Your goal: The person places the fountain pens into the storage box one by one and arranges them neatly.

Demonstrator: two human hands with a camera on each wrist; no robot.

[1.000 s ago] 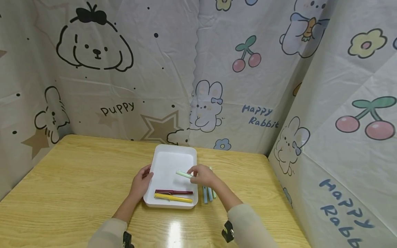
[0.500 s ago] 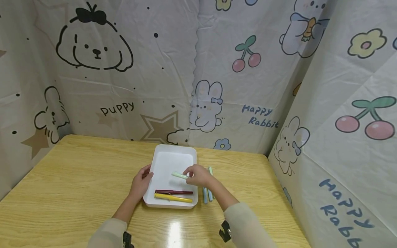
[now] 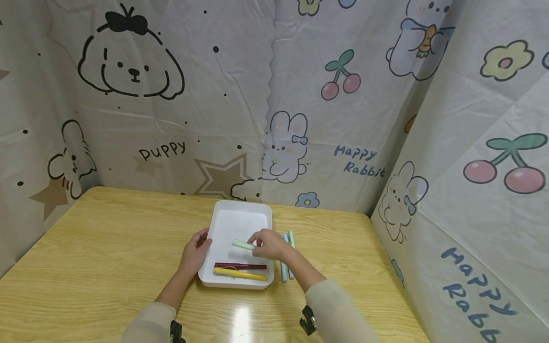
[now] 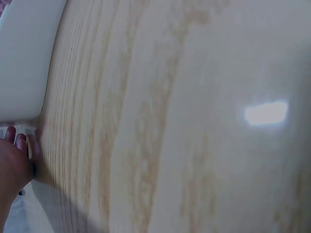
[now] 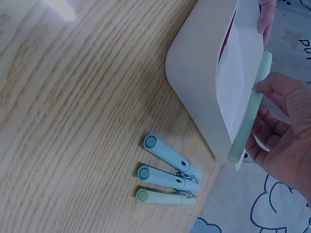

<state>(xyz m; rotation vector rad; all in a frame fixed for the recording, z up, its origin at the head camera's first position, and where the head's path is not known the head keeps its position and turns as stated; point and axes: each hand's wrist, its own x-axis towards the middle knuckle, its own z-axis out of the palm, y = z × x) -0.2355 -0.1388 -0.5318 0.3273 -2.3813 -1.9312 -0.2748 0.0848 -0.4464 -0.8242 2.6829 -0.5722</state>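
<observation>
In the white tray (image 3: pixel 240 219): one yellow pen (image 3: pixel 242 274), one dark red pen (image 3: pixel 242 266). Beside it: two blue pens (image 5: pixel 163 154), one green pen (image 5: pixel 160 197). The left hand (image 3: pixel 196 252), fingers relaxed, touches the tray; above it, the right hand (image 3: pixel 271 244) pinches one pale green pen (image 3: pixel 242 244) crosswise, free end leftward.
</observation>
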